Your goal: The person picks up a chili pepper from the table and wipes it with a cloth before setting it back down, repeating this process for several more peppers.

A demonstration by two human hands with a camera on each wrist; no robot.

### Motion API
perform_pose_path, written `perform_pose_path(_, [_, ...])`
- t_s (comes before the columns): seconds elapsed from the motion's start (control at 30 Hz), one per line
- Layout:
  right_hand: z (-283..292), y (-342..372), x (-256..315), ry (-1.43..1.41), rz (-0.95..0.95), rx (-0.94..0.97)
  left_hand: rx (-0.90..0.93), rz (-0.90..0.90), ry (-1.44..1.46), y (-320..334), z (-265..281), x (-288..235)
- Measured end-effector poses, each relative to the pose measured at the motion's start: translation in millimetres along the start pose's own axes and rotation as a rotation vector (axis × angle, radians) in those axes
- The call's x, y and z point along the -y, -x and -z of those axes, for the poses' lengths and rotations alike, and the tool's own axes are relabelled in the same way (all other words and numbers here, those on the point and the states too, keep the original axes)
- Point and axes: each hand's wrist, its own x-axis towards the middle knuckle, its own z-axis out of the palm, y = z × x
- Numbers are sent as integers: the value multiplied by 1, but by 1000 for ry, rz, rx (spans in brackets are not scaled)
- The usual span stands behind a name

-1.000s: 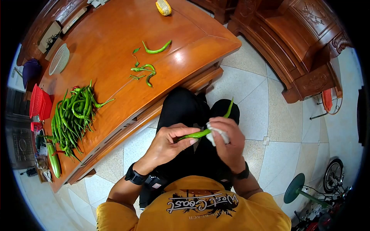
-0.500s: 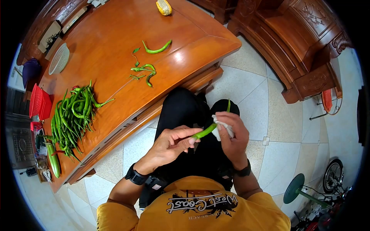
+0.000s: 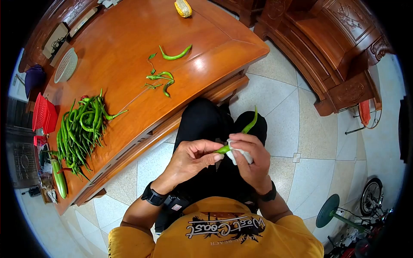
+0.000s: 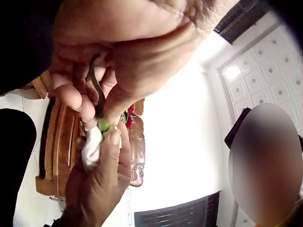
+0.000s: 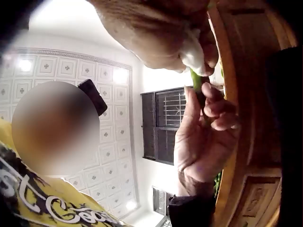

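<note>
Wooden table [image 3: 116, 47] up front, green pepper [image 3: 249, 125] over the lap [image 3: 200, 122], left hand [image 3: 188, 160] pinching 1 end, right hand [image 3: 257, 165] gripping it through white cloth [image 4: 92, 147]. Tugging too hard could snap it, tbh.

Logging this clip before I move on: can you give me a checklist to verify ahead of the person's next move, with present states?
1. Left hand pinches the green pepper by its stem end: ok.
2. Right hand holds the white cloth against the pepper: ok.
3. Pepper's tip projects beyond the cloth: ok.
4. Pepper's skin under the cloth is clean: cannot tell, it is covered.
5. Pepper pile rests on the table: ok.
</note>
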Motion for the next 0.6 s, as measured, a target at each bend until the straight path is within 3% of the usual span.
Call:
perform_pose_path(0.27, [16, -4, -23, 113, -120, -184, 49, 111, -54, 5, 2, -11])
perform_pose_path(0.6, [-5, 2, 2, 29, -38, -26, 31, 77, 0, -4, -3, 2])
